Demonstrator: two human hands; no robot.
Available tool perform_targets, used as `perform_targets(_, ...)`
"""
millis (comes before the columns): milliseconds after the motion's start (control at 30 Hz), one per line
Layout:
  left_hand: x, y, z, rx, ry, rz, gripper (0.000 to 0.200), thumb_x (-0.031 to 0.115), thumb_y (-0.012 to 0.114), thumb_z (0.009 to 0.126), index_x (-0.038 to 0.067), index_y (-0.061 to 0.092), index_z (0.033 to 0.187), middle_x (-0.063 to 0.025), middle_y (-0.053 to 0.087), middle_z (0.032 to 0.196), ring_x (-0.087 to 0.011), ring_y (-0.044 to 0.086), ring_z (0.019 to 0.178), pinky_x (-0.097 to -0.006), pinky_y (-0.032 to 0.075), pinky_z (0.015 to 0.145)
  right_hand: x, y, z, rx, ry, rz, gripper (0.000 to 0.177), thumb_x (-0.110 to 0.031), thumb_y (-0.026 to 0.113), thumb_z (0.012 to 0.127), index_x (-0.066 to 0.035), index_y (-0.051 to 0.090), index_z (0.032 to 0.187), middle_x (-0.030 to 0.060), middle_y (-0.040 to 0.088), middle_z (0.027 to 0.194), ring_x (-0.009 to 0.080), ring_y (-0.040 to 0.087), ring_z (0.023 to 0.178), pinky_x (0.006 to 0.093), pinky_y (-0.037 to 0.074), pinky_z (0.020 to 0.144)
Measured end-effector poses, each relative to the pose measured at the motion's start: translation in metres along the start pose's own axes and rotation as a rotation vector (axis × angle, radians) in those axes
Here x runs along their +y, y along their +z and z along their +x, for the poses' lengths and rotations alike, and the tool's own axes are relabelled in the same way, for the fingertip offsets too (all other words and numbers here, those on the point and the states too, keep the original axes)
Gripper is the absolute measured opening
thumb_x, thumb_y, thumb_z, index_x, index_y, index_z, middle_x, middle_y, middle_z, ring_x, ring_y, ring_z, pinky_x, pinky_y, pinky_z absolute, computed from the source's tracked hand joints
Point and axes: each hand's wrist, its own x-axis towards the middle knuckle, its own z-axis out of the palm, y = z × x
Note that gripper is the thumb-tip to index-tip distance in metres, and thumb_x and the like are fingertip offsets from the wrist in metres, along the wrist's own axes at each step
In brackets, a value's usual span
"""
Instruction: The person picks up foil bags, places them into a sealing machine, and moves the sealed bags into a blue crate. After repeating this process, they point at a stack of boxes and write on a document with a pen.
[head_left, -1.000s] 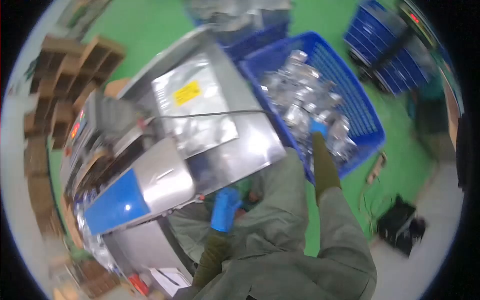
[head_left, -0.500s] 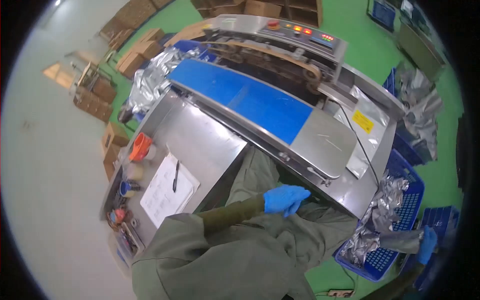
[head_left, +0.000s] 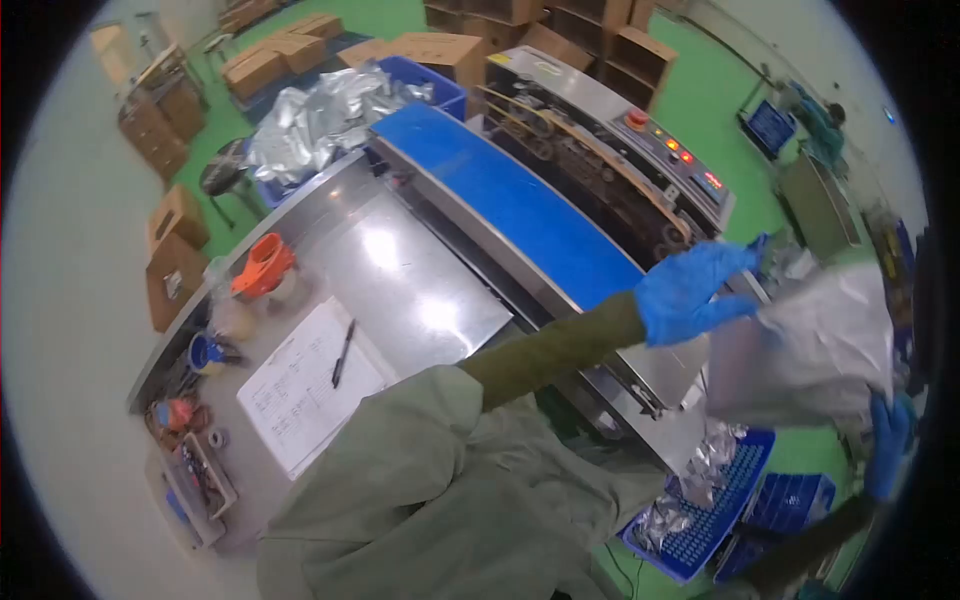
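**Lifting a foil pouch at the feed end of the sealer**

Seen from above at a packing bench: holding a silver foil pouch [head_left: 810, 350] in the air at the right end of the band sealer [head_left: 600, 130], near the blue basket [head_left: 745, 470] of more pouches. Gripping with the right hand [head_left: 885, 440], closed on the pouch's lower right corner as far as the dark frame edge allows. Steadying with the left hand [head_left: 690, 290], fingers spread flat against the upper left edge, not curled round it. Also in view, running off to the far left, the blue conveyor belt [head_left: 510, 200] with nothing on it. Nearer, on the steel table [head_left: 400, 280], a sheet of paper [head_left: 300, 385] with a pen [head_left: 342, 352] and an orange roll [head_left: 262, 268], all well apart from both hands.

Judging by this moment, best handled by levelling the pouch before lowering it. Pinch both corners of the mouth and pull it taut, free of wrinkles. Set down square to the belt's run, mouth toward the sealing head on the far side. Let go with both hands at once, and hold gloved fingertips clear of the moving guides.
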Motion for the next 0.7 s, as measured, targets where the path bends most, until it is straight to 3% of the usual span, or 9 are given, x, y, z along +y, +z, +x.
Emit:
perform_targets(67,-0.010,0.018,0.025,-0.045,-0.225,-0.365,0.051,0.030,0.052,0.088,0.004,0.038,0.129,-0.0177,0.046,0.123,-0.0227,0.046,0.113,-0.0339,0.037,0.096,-0.065,0.038,0.005,-0.059,0.137,0.059,0.020,-0.013,0.057,0.083,-0.001,0.062,0.098,0.0008,0.053,0.076,0.0104,0.047,0.071,0.0267,0.040,0.061)
perform_targets(133,-0.050,0.049,0.030,-0.053,-0.259,-0.443,0.047,0.029,0.051,0.089,0.003,0.041,0.127,-0.0143,0.050,0.120,-0.0167,0.048,0.106,-0.0318,0.040,0.092,-0.090,0.074,0.011,-0.182,-0.112,0.098,0.020,-0.014,0.058,0.080,0.002,0.063,0.091,0.0032,0.058,0.070,0.0111,0.053,0.066,0.0274,0.042,0.058)
perform_targets(233,-0.028,0.047,0.020,0.040,-0.497,-0.405,0.035,0.022,0.051,0.090,-0.001,0.052,0.116,-0.0083,0.061,0.097,-0.0098,0.053,0.083,-0.0254,0.045,0.075,-0.083,0.118,0.007,0.029,-0.185,0.166,0.017,-0.006,0.063,0.076,-0.001,0.065,0.091,0.0102,0.062,0.073,0.0109,0.054,0.066,0.0265,0.043,0.060)
perform_targets(333,-0.045,0.061,0.007,0.046,-0.407,-0.370,0.031,0.027,0.056,0.087,0.000,0.058,0.101,-0.0045,0.061,0.078,-0.0088,0.053,0.070,-0.0251,0.045,0.064,-0.109,0.132,-0.021,0.129,-0.065,0.995,0.041,0.003,0.062,0.074,-0.004,0.056,0.114,0.0055,0.062,0.086,0.0111,0.057,0.071,0.0241,0.048,0.065)
perform_targets(400,-0.060,0.069,0.006,0.237,-0.416,-1.282,0.014,0.014,0.060,0.084,0.002,0.062,0.092,0.0015,0.060,0.077,-0.0058,0.051,0.067,-0.0209,0.041,0.058,-0.054,0.178,-0.026,-0.015,-0.024,0.713,0.032,0.000,0.065,0.073,0.000,0.057,0.104,0.0040,0.059,0.081,0.0113,0.057,0.067,0.0239,0.048,0.062)
perform_targets(467,-0.036,0.058,0.013,0.270,-0.454,-0.999,0.008,0.010,0.061,0.083,0.003,0.062,0.086,0.0029,0.059,0.074,-0.0050,0.049,0.064,-0.0207,0.041,0.056,-0.042,0.202,-0.027,-0.047,0.130,0.719,0.008,-0.004,0.066,0.076,0.000,0.060,0.076,-0.0008,0.054,0.063,0.0076,0.047,0.057,0.0238,0.041,0.053)
perform_targets(500,-0.027,0.051,0.016,0.328,-0.487,-0.715,0.002,0.006,0.062,0.081,0.004,0.062,0.080,0.0043,0.057,0.071,-0.0042,0.048,0.062,-0.0206,0.040,0.055,-0.039,0.201,-0.026,-0.019,0.120,0.732,0.008,-0.004,0.066,0.076,0.000,0.060,0.076,-0.0008,0.054,0.063,0.0076,0.047,0.057,0.0238,0.041,0.053)
perform_targets(600,-0.025,0.040,0.007,0.341,-0.380,-0.791,0.008,-0.001,0.063,0.078,0.002,0.064,0.085,-0.0004,0.062,0.075,-0.0057,0.054,0.066,-0.0210,0.043,0.059,-0.025,0.206,-0.025,0.248,-0.206,0.508,0.010,-0.008,0.064,0.079,0.000,0.060,0.076,-0.0026,0.046,0.059,0.0082,0.034,0.054,0.0249,0.035,0.050)
perform_targets(700,-0.032,0.038,-0.002,0.273,-0.310,-0.871,0.021,-0.004,0.063,0.076,0.000,0.063,0.096,-0.0057,0.066,0.088,-0.0102,0.059,0.078,-0.0230,0.047,0.069,-0.028,0.210,-0.029,0.161,-0.026,0.808,0.009,-0.008,0.064,0.079,0.000,0.061,0.083,-0.0017,0.050,0.064,0.0084,0.039,0.057,0.0249,0.037,0.053)
